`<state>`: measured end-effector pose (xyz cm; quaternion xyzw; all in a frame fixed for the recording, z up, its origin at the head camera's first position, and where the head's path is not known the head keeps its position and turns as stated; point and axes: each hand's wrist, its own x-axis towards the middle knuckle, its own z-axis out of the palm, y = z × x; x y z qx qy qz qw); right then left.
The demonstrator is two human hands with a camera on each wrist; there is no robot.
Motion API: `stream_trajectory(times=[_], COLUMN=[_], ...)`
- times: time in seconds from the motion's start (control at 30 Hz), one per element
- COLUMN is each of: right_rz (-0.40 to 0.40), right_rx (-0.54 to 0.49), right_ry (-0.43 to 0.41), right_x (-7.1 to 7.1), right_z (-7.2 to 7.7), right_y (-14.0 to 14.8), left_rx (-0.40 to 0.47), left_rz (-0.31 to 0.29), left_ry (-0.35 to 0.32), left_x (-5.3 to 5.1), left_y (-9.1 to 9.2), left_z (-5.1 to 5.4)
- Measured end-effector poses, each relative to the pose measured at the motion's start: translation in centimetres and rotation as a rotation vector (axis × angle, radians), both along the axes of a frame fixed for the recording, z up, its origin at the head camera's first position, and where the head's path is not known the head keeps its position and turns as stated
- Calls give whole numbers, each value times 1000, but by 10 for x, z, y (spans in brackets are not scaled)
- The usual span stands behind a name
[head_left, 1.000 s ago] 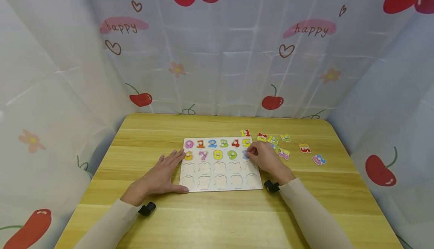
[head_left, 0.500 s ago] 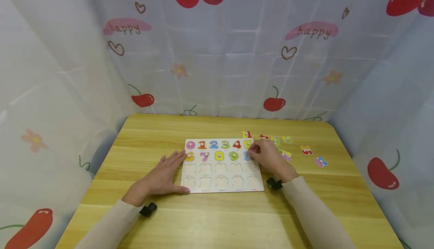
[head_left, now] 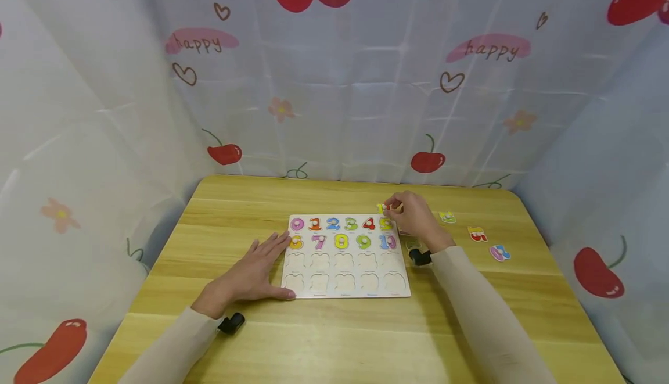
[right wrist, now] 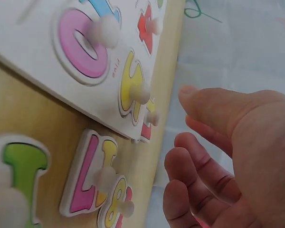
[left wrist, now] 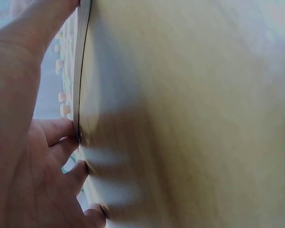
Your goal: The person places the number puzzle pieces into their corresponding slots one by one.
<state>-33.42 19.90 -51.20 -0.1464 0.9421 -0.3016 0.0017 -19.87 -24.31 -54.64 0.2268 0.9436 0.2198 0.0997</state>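
A white number puzzle board (head_left: pixel 330 262) lies flat on the table, with knobbed numbers 0 to 10 in its top two rows and bare recesses in the lower two. My left hand (head_left: pixel 251 271) rests along its left side, fingers spread against the edge and thumb at the near corner. Just beyond the far right corner is a yellow and red 11 piece (head_left: pixel 381 208). My right hand (head_left: pixel 418 216) reaches over to this piece. In the right wrist view, thumb and loosely bent fingers are apart, and the knob of the 11 piece (right wrist: pixel 153 118) shows clear of them.
Loose pieces lie right of the board: a pink and yellow 17 piece (right wrist: pixel 88 175), a yellow and red 18 piece (right wrist: pixel 115 202) and a green-figured piece (right wrist: pixel 23 164). Farther right are a yellow-green piece (head_left: pixel 447 217), a red and yellow piece (head_left: pixel 477 233) and a pink and blue piece (head_left: pixel 500 252).
My right hand has left the 10 piece, which now sits in the second row, and moved up to the 11 piece. The left hand keeps its place at the board's edge.
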Motion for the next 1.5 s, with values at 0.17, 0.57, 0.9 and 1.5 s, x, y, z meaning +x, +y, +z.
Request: stream_trajectory(times=[0.17, 0.57, 0.9, 1.5], right_rz=[16, -22, -70, 100], right_rx=[15, -21, -36, -113], right_ry=[-37, -86, -46, 141], right_x=[-12, -27, -23, 41], right_z=[0, -19, -19, 8], right_y=[-2, -4, -5, -61], left_rx=[-3, -6, -3, 11], left_rz=[-1, 8, 2, 0], left_ry=[-4, -5, -8, 4], left_x=[0, 1, 1, 1], left_y=[1, 1, 3, 1], left_z=[1, 1, 4, 2])
